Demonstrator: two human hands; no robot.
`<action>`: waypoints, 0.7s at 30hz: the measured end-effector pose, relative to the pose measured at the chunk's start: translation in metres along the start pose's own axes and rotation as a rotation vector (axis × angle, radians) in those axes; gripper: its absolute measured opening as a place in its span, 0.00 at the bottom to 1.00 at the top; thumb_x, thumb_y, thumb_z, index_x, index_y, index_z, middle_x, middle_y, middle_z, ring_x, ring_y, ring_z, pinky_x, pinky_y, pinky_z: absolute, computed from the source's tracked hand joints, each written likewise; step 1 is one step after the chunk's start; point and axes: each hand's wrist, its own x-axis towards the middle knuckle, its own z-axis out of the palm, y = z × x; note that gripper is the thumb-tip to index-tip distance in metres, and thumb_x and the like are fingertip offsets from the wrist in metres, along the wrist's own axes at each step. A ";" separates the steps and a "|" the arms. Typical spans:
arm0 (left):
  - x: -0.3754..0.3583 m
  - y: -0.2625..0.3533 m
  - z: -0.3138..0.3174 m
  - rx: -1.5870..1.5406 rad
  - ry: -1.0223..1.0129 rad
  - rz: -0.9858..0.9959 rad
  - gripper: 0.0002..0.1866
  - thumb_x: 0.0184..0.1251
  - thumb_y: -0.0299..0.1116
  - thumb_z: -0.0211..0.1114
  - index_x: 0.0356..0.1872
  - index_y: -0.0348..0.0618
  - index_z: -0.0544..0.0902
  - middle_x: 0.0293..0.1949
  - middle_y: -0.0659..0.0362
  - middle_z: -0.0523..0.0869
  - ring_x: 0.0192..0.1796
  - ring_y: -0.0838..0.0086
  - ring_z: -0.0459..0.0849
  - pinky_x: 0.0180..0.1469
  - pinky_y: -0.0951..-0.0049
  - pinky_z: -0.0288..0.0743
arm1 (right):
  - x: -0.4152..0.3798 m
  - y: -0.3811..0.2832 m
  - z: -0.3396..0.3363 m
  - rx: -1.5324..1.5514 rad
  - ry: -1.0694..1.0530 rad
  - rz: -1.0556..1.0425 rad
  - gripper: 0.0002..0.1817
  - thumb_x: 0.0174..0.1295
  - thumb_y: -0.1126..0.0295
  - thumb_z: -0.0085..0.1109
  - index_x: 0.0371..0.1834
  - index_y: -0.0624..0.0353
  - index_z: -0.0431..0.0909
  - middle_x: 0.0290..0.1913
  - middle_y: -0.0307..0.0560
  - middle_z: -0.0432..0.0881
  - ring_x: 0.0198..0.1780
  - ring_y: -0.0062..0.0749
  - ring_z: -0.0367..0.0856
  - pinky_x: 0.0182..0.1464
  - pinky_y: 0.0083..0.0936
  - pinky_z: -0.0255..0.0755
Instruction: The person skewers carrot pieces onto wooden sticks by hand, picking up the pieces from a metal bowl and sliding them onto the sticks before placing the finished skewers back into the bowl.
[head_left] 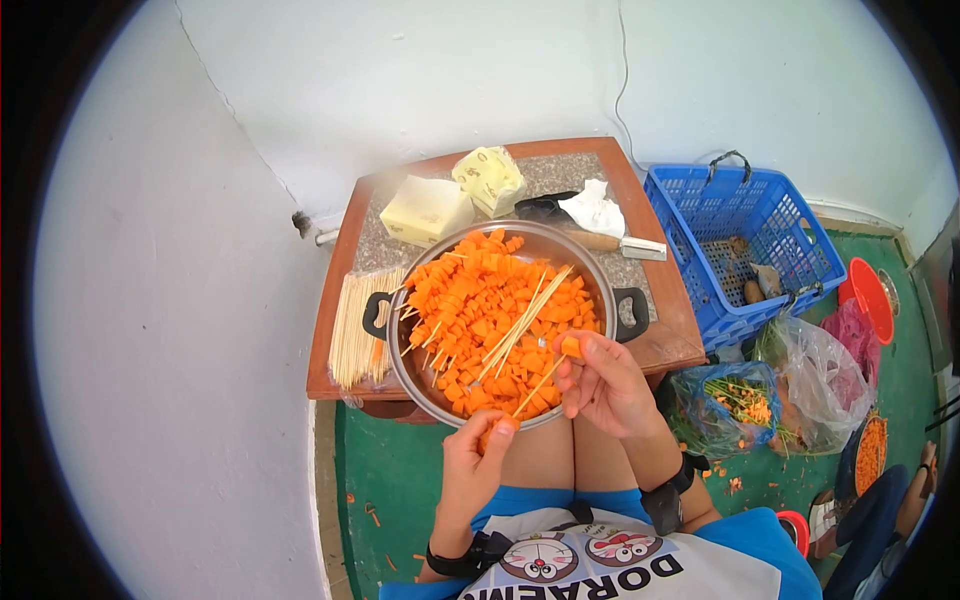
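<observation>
Between my two hands a thin wooden skewer [538,388] slants over the front rim of a wide steel pan [402,372]. My left hand [474,460] is closed around the skewer's lower end, with a bit of orange carrot showing at its fingers. My right hand [612,388] pinches a carrot piece [571,346] at the upper end. Cut carrot chunks [480,290] fill the pan, some of them threaded on skewers along its left side. Several bare skewers [525,322] lie loose across the chunks.
The pan stands on a small wood-edged table [322,350]. A bundle of skewers [358,325] lies left of it; behind are wrapped yellowish blocks [428,210] and a knife [642,248]. Right are a blue crate [735,325], plastic bags [820,385] and another person's leg [865,520].
</observation>
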 end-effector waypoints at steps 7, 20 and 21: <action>0.000 0.000 0.000 -0.017 0.010 0.022 0.09 0.57 0.31 0.55 0.28 0.34 0.75 0.15 0.67 0.68 0.19 0.88 0.61 0.19 0.86 0.54 | -0.002 0.000 0.000 -0.111 0.015 -0.039 0.16 0.60 0.65 0.42 0.42 0.69 0.66 0.27 0.46 0.73 0.28 0.24 0.74 0.21 0.19 0.74; 0.000 -0.001 -0.005 -0.001 -0.043 0.039 0.09 0.57 0.31 0.56 0.27 0.34 0.76 0.14 0.67 0.68 0.18 0.88 0.60 0.18 0.87 0.54 | -0.009 -0.014 0.003 -0.590 0.001 -0.169 0.12 0.56 0.73 0.50 0.41 0.69 0.71 0.29 0.45 0.73 0.25 0.23 0.73 0.25 0.16 0.72; 0.000 0.000 -0.008 -0.057 -0.115 -0.042 0.10 0.57 0.32 0.55 0.26 0.34 0.76 0.14 0.67 0.67 0.17 0.88 0.59 0.18 0.87 0.52 | -0.009 -0.017 0.003 -0.692 -0.047 -0.216 0.11 0.55 0.74 0.50 0.40 0.69 0.72 0.30 0.45 0.73 0.25 0.23 0.74 0.25 0.16 0.72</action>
